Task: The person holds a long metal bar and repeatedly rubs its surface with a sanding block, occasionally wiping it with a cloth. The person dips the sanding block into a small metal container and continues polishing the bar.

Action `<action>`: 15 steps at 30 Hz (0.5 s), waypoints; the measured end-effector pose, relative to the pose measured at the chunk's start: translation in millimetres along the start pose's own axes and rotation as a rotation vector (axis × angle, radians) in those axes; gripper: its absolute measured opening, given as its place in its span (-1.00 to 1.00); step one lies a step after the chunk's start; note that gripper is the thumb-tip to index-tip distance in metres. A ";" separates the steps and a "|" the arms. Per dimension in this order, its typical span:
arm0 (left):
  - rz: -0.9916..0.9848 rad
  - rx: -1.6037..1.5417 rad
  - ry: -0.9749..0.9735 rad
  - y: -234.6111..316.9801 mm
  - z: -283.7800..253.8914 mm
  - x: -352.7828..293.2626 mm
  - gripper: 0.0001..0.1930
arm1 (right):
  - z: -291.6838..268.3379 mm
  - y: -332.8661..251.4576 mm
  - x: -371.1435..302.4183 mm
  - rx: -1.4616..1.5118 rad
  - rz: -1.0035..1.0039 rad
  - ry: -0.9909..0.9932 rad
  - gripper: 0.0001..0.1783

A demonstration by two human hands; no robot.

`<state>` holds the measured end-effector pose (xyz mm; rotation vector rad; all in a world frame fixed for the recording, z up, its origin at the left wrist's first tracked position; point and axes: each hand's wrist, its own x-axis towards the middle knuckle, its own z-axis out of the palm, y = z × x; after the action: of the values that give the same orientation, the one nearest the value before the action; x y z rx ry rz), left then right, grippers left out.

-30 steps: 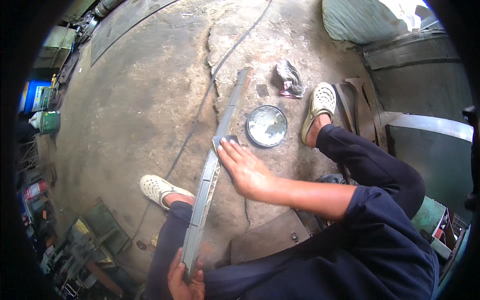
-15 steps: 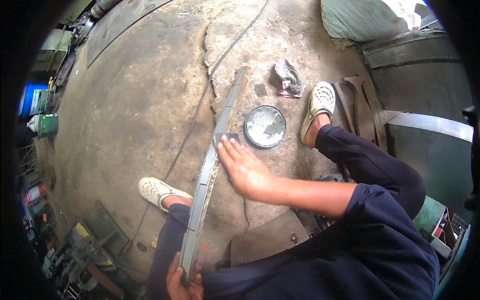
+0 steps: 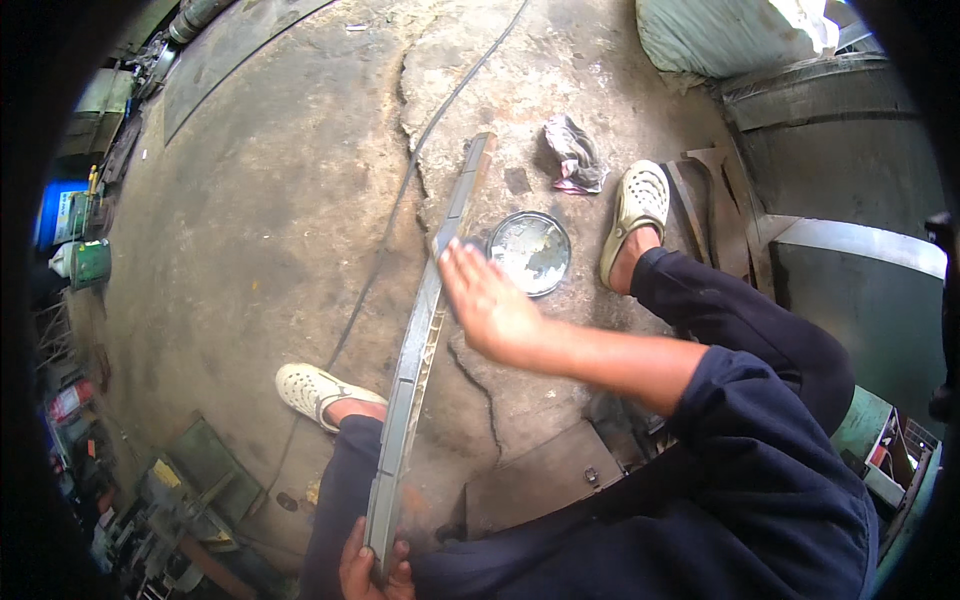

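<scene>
A long, narrow grey metal bar [image 3: 412,345] with cross seams slants from my lap up to the floor ahead. My left hand [image 3: 372,570] grips its near end, thumb on one side and fingers round the other. Higher up, my right hand [image 3: 490,300] lies across the bar with its fingers pressed together. Under those fingers is a dark sheet that looks like sandpaper, blurred and almost wholly covered now. Just right of the bar stands a round, shallow dish of liquid [image 3: 530,255]. Beyond the dish lies a crumpled, stained rag [image 3: 575,155].
A dark cable [image 3: 395,215] runs along the cracked concrete floor, left of the bar. Flat metal pieces [image 3: 715,205] lie beside my right shoe. A brown metal plate [image 3: 535,480] is close to my body. Tools and containers [image 3: 85,262] crowd the left edge.
My right hand has slid a little up and away along the bar, and the dark sheet shows less beneath it. The left hand keeps its hold on the near end.
</scene>
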<state>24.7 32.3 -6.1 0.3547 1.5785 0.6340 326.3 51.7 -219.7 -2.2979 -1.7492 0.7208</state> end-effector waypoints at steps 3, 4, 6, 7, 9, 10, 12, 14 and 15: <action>-0.092 -0.007 -0.122 1.8 -14.3 3.7 -0.50 | 7.7 21.9 15.0 0.052 0.040 -0.005 -0.18; -0.143 -0.013 -0.201 4.2 -18.3 8.7 -0.51 | 10.5 41.1 28.2 0.027 0.086 0.028 -0.17; -0.149 0.019 -0.181 7.3 -15.7 8.5 -0.51 | 1.3 45.0 37.9 0.026 0.118 0.003 -0.20; -0.149 0.032 -0.155 7.1 -14.3 4.9 -0.52 | 10.6 32.8 25.1 0.031 0.080 0.025 -0.21; -0.144 0.018 -0.142 9.9 -13.3 2.8 -0.51 | 3.7 8.2 -1.6 0.078 0.013 -0.020 -0.23; -0.148 0.012 -0.143 10.0 -12.3 2.9 -0.50 | 14.8 16.2 3.5 0.057 0.040 0.022 -0.22; -0.154 0.053 -0.141 8.6 -9.1 5.2 -0.50 | 36.2 51.5 25.4 0.002 0.113 0.108 -0.20; -0.143 0.072 -0.121 10.2 -8.9 7.2 -0.49 | 3.6 56.3 40.8 0.072 0.169 0.013 -0.16; -0.146 0.079 -0.111 10.0 -7.6 8.2 -0.49 | 12.0 48.5 30.0 0.060 0.111 0.050 -0.15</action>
<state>14.9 43.5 -6.8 0.3246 1.5100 0.4337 368.3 63.5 -258.3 -2.3668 -1.5672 0.7185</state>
